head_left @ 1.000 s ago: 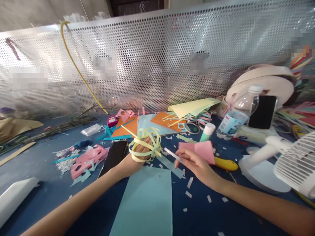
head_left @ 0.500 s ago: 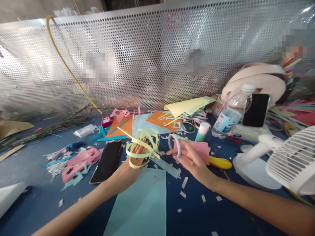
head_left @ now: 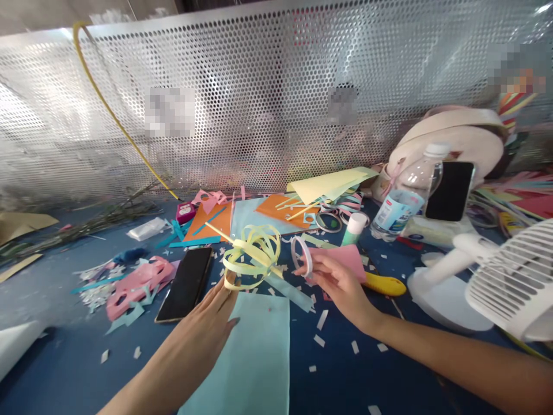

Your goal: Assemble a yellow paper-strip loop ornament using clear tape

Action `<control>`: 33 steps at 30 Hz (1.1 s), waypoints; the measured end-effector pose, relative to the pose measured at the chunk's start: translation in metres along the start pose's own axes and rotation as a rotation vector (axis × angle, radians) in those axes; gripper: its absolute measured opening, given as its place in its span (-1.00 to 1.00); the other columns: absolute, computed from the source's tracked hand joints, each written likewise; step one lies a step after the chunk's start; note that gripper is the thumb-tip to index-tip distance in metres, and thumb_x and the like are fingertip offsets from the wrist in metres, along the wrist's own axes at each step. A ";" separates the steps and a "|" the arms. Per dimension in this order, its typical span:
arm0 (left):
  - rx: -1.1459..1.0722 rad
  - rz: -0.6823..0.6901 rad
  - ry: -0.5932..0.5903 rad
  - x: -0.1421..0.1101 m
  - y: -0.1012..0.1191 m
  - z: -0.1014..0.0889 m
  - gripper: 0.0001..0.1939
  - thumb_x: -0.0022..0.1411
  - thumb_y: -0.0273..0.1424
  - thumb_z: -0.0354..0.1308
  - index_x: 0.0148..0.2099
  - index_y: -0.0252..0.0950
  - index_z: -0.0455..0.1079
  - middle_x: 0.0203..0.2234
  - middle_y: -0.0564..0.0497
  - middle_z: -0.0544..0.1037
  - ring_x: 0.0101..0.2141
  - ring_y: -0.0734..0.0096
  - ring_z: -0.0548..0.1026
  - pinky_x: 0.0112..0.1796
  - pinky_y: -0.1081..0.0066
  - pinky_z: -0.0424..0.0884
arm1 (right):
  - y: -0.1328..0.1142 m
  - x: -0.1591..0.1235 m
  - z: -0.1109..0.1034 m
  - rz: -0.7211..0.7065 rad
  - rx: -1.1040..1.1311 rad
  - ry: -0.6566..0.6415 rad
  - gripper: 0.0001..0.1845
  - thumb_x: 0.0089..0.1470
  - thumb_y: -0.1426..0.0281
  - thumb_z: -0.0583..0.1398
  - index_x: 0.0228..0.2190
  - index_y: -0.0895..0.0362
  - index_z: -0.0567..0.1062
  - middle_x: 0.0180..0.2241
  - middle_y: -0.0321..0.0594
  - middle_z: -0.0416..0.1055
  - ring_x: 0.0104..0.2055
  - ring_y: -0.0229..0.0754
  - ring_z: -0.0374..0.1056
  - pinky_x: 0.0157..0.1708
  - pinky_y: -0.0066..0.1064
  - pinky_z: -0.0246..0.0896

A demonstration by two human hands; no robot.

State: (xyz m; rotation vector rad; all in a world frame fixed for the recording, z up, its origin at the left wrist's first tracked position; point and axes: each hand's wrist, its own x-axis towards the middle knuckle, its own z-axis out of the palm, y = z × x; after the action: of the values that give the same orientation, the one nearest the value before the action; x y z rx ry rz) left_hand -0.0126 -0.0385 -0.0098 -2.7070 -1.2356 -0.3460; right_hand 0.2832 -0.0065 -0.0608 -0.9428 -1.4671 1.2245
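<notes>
A loose ball of pale yellow paper strips, with a thin straight yellow strip sticking out at its upper left, lies in the middle of the table. My left hand is at its lower left, fingers stretched out flat, fingertips at the nearest loop; whether they touch it I cannot tell. In my right hand, pinched between thumb and fingers, is a pale lilac paper ring, held upright just right of the ball. Beneath the ball's right side is a light blue paper strip. A large light blue sheet lies in front.
A black phone and pink paper scraps lie to the left. On the right are a glue stick, a yellow-handled tool, a water bottle and a white fan. A perforated metal panel stands behind.
My left hand has drawn back toward me, out of the yellow strip ball, and its fingers have straightened. My right hand still holds the ring, now turned slightly and a little further left.
</notes>
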 end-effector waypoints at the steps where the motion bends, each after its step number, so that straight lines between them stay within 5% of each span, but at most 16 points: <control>1: 0.022 0.032 0.001 0.001 0.003 -0.007 -0.56 0.39 -0.36 -0.06 0.27 -0.26 0.28 0.13 -0.14 0.47 0.12 0.09 0.46 0.11 0.13 0.43 | -0.001 0.000 0.000 -0.001 -0.009 0.003 -0.75 0.28 0.26 0.14 -0.06 0.08 0.44 -0.10 -0.10 0.54 -0.02 -0.06 0.48 -0.07 -0.20 0.45; 4: 0.064 0.084 -0.010 0.007 0.015 -0.024 -0.61 0.44 -0.38 -0.17 -0.07 -0.28 0.52 -0.13 -0.12 0.63 -0.17 0.18 0.62 -0.15 0.24 0.58 | -0.004 -0.001 -0.002 -0.037 -0.054 0.042 -0.78 0.26 0.22 0.16 -0.18 0.09 0.47 -0.17 -0.13 0.54 -0.14 -0.09 0.49 -0.12 -0.25 0.45; 7: -0.038 0.116 -0.047 0.020 0.027 -0.033 -0.62 0.46 -0.40 -0.16 -0.11 -0.24 0.52 -0.29 -0.03 0.64 -0.34 0.33 0.62 -0.32 0.37 0.57 | -0.006 -0.003 -0.002 -0.107 -0.108 0.068 -0.81 0.26 0.24 0.16 -0.23 0.09 0.46 -0.22 -0.15 0.52 -0.17 -0.12 0.47 -0.13 -0.29 0.42; 12: -0.086 0.216 0.126 0.061 0.043 -0.025 -0.62 0.43 -0.44 -0.04 0.25 -0.33 0.26 0.01 -0.14 0.53 -0.06 0.21 0.54 -0.07 0.21 0.54 | -0.010 -0.006 -0.003 -0.185 -0.198 0.051 -0.84 0.26 0.27 0.16 -0.29 0.10 0.46 -0.26 -0.18 0.49 -0.18 -0.14 0.44 -0.13 -0.30 0.34; 18: 0.036 0.278 0.155 0.105 0.054 0.006 -0.49 0.41 -0.38 0.00 0.32 -0.49 0.15 0.27 -0.32 0.25 0.19 -0.01 0.31 0.16 0.05 0.37 | -0.005 -0.007 -0.004 -0.227 -0.236 0.090 -0.91 0.24 0.34 0.17 -0.26 0.09 0.45 -0.28 -0.20 0.46 -0.23 -0.15 0.42 -0.20 -0.33 0.34; 33: -0.011 0.289 0.272 0.096 0.049 0.024 -0.57 0.40 -0.46 0.02 0.25 -0.50 0.24 0.18 -0.31 0.37 0.12 0.05 0.40 0.08 0.10 0.48 | -0.001 -0.007 -0.002 -0.253 -0.343 0.141 -0.94 0.20 0.44 0.18 -0.26 0.05 0.44 -0.29 -0.26 0.46 -0.21 -0.16 0.40 -0.18 -0.35 0.29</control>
State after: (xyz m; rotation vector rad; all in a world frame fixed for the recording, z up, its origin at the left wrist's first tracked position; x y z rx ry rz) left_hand 0.0888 0.0048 -0.0088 -2.6818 -0.7614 -0.6541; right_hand 0.2866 -0.0135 -0.0609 -1.0092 -1.6548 0.7219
